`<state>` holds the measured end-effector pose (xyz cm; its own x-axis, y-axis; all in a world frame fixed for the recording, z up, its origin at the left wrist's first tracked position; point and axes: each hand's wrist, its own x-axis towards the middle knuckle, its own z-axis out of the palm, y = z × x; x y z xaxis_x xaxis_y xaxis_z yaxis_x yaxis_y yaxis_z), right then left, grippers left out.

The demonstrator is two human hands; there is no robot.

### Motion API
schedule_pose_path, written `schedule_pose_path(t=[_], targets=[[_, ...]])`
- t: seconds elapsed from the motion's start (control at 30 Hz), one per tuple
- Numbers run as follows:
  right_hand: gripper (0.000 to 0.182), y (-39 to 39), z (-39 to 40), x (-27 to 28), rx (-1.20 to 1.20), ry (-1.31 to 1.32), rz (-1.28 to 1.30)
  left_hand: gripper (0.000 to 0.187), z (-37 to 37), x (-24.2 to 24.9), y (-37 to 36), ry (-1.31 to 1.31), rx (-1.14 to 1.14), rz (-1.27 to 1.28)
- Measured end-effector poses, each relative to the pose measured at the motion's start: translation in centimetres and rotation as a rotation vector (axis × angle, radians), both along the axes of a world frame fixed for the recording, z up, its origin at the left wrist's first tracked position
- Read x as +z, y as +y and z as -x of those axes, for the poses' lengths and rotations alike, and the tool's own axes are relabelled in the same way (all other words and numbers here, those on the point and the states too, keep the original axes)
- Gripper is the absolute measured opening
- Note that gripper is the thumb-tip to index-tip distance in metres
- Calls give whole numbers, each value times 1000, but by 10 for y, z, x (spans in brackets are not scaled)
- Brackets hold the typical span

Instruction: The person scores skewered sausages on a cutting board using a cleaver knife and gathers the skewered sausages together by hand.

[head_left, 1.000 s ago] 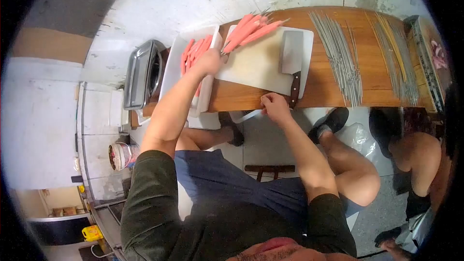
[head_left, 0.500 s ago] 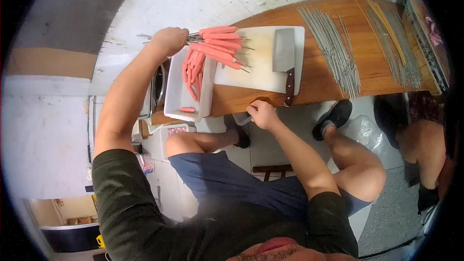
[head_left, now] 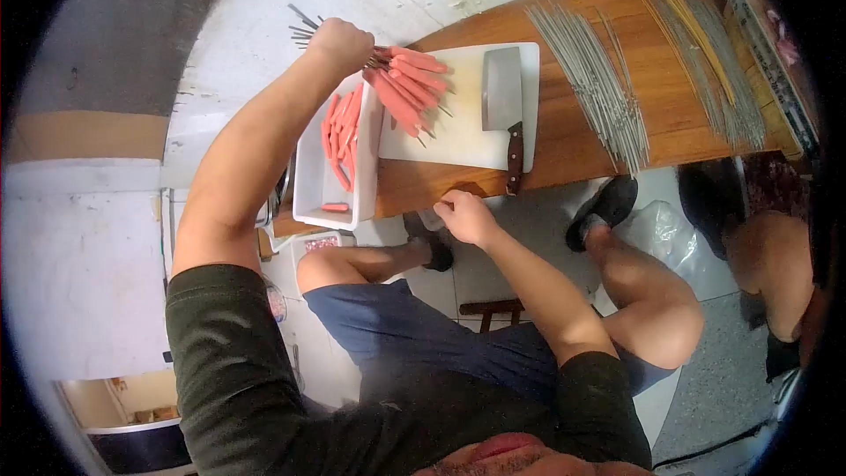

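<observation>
My left hand (head_left: 344,44) is closed round the metal skewers of a bunch of skewered pink sausages (head_left: 404,92). The bare skewer ends stick out behind the fist; the sausages hang over the near-left part of a white cutting board (head_left: 463,141). Under that forearm, a white plastic bin (head_left: 308,198) holds loose sausages (head_left: 344,137) and a short piece. My right hand (head_left: 467,216) is curled at the front edge of the wooden table (head_left: 414,189); anything in its fingers is hidden. On the board's right side lies a cleaver (head_left: 503,92), its brown handle over the edge.
Many metal skewers (head_left: 595,88) lie on the table right of the board, and more skewers (head_left: 709,62) with yellowish ones lie farther right. A framed tray (head_left: 775,70) stands at the right end. Another person's leg (head_left: 775,273) and a plastic bag (head_left: 661,234) are below.
My left hand has moved right and slightly up with the skewered sausages, whose ends now tilt downward. My right hand has shifted slightly left.
</observation>
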<state>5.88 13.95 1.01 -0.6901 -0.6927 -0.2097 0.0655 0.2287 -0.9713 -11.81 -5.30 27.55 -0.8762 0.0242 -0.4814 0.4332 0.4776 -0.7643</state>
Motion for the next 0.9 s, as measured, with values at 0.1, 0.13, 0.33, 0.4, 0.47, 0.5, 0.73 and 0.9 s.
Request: schedule_pose_path(t=[0.1,0.13,0.33,0.4,0.47,0.5,0.73,0.9], targets=[[35,2,1,1,4,-12,-14,15,5,-8,7,-14,30,16],[35,2,1,2,1,-16,-16,15,5,-11,9,-18,26,24],[34,4,2,6,-10,-14,-10,16,6,-26,17,0,51,46],[33,3,1,7,-16,-17,-1,16,6,-27,19,8,66,48],[33,3,0,6,-13,-9,1,18,3,-28,21,10,89,44],[33,3,0,5,-12,-4,0,18,3,-28,23,11,98,48],[35,3,0,6,14,-33,-13,18,-5,-24,32,-6,75,65],[38,7,3,9,48,-83,-33,18,-6,-18,34,0,98,42]])
